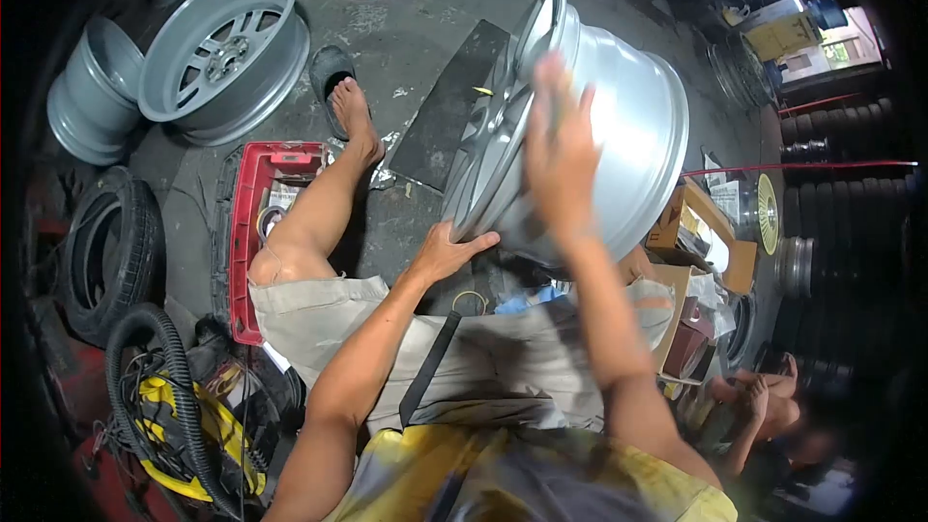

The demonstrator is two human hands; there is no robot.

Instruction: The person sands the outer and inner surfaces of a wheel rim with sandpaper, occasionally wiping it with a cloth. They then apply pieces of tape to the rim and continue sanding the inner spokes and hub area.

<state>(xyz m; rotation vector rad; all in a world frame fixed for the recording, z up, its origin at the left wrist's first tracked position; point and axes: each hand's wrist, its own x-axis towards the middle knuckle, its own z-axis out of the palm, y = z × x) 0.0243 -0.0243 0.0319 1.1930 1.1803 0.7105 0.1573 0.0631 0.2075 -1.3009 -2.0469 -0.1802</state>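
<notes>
A silver alloy wheel rim (619, 126) without a tire stands tilted between my legs, its spoked face turned to the left. My left hand (450, 249) grips the lower edge of this rim, thumb lying along the lip and the other fingers out of sight behind it. Over the upper part of the rim, near the border of face and barrel, is my right hand (563, 159). It is smeared by motion, so I cannot make out its fingers or whether anything is under the palm.
More rims (227, 58) stand at the upper left. A red crate (242, 232) is beside my left leg, with a loose tire (111, 256) and a yellow-black machine with a hose (184, 416) farther left. Cardboard boxes (710, 232) stand right; another person (764, 406) sits lower right.
</notes>
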